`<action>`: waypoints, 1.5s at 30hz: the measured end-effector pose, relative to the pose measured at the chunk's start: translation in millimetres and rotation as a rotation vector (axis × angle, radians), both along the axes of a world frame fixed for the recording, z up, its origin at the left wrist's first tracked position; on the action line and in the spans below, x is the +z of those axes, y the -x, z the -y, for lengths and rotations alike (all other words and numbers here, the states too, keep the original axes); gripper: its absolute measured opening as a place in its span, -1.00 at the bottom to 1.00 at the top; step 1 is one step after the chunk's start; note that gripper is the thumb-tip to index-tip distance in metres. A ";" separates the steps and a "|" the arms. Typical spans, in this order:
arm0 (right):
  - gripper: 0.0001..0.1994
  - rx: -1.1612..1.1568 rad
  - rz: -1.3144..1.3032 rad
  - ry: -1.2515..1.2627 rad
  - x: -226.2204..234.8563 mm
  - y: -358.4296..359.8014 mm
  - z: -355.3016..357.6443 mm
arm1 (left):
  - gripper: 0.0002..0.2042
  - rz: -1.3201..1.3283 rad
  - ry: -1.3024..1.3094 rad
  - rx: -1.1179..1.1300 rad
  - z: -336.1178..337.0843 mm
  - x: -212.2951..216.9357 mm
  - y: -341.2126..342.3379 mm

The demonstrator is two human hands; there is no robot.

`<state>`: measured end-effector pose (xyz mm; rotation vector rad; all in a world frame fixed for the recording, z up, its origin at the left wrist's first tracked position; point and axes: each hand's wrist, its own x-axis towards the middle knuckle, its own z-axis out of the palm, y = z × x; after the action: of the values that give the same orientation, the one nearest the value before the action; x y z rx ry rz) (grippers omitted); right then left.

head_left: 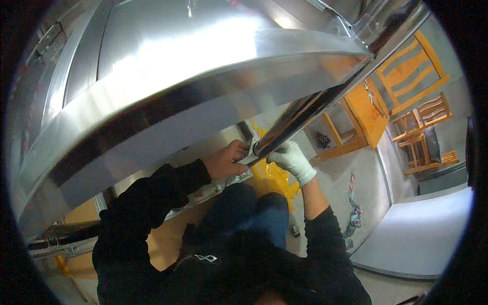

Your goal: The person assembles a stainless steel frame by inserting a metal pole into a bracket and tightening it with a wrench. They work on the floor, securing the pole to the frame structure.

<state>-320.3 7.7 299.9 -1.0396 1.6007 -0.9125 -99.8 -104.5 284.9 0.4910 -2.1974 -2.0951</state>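
A shiny round metal tube (292, 124) slants down from the upper right to a spot in front of my knees. My bare left hand (227, 158) is at its lower end, thumb and fingers closed round a small pale piece (249, 159) there; its exact kind is unclear. From the other side, my right hand (292, 161), in a white glove, grips the tube near that same end, its fingertips partly hidden behind it. Above both hands spreads a large sheet-metal table or counter (203, 66) with a curved-looking rim, close to the tube's upper part.
Yellow plastic sheeting (277, 180) lies on the floor below my hands. To the right stand a wooden chair (373, 119) with tools on its seat, and smaller wooden chairs (424, 119). A crumpled cloth (353, 216) and a large pale panel (422, 231) are at lower right.
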 end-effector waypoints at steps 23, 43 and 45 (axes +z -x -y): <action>-0.74 0.570 -0.305 0.358 -11.7 31.0 23.0 | -0.46 -0.007 0.076 0.087 -19.7 -3.4 -1.6; -0.71 0.605 -0.602 0.398 12.8 28.2 15.4 | -0.55 0.197 0.512 0.038 -25.3 16.7 -0.5; -0.71 0.566 -0.676 0.458 12.4 27.9 10.1 | -0.55 0.209 0.469 0.037 -23.6 17.9 0.1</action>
<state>-348.2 -2.5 312.4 -2.1649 1.4885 -0.5596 -99.8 -81.0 302.8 0.7190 -2.6541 -1.4874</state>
